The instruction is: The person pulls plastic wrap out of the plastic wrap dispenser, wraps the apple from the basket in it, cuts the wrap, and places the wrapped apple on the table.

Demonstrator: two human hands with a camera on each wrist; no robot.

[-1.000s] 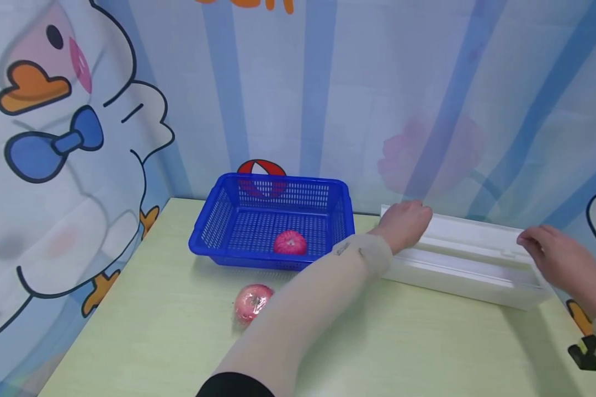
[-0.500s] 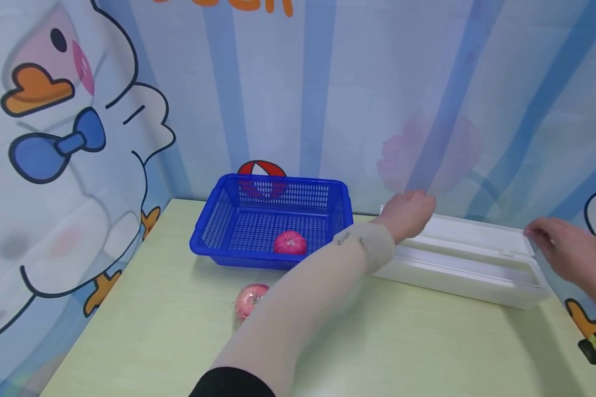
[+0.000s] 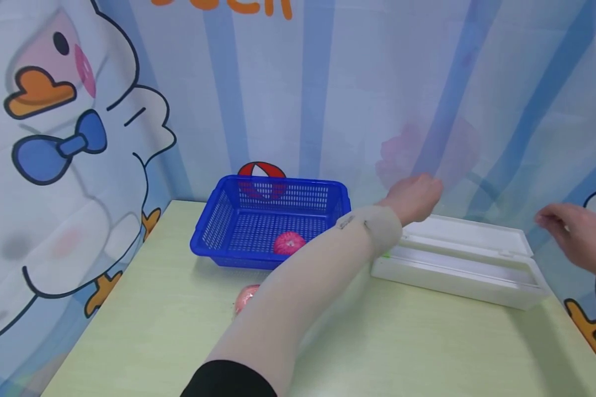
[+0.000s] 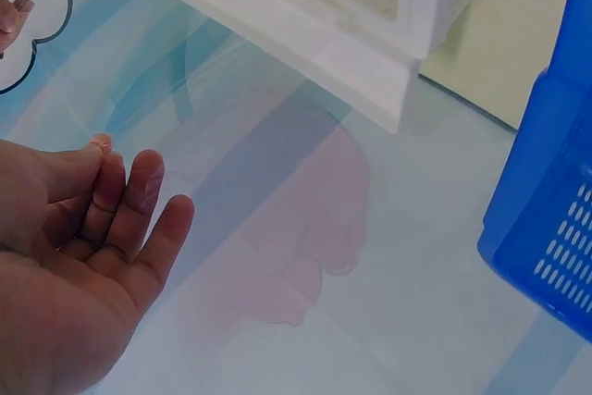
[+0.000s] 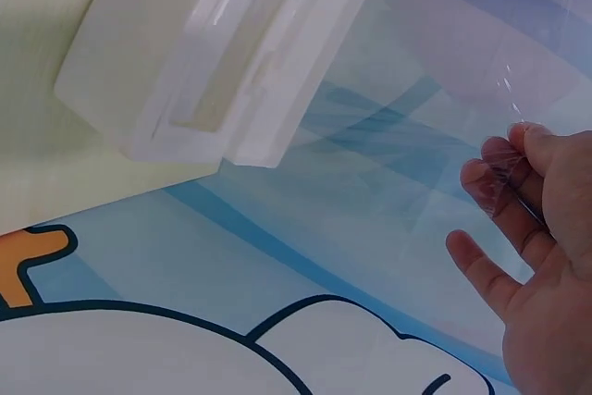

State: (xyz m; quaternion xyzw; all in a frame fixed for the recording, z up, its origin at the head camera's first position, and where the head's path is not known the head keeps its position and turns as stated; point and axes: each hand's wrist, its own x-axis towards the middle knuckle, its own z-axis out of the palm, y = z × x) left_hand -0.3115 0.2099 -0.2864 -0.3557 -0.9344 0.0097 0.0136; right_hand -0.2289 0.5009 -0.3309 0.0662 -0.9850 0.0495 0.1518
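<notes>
The thumb and index finger of the right hand [image 5: 555,201] pinch a wrinkled edge of clear cling film [image 5: 507,85], while its other fingers stand loosely apart. The left hand [image 4: 92,256] makes a similar narrow pinch in the left wrist view; the film there is so faint that only a slight crinkle shows at the fingertips. In the head view, the left hand is right of centre and the right hand at the right edge, with the transparent sheet seemingly spanning the gap, though its edges cannot be traced.

Just below the hands, the white dispenser box [image 3: 457,285] lies on the desk [image 3: 427,353] at the right of the frame, its lid [image 3: 482,234] tilted back. A green spot [image 3: 387,255] shows at its left end. Left of the box, a blue plastic basket [image 3: 288,193] carries one pinkish-red apple [image 3: 289,242]; another apple [image 3: 246,296] sits in front of it at lower centre, partly hidden by the left forearm.

The step appears to be drawing film upward from the box. It is best done with both hands level, pulling evenly and gently outward so the sheet stays taut and does not fold onto itself, without dragging the box.
</notes>
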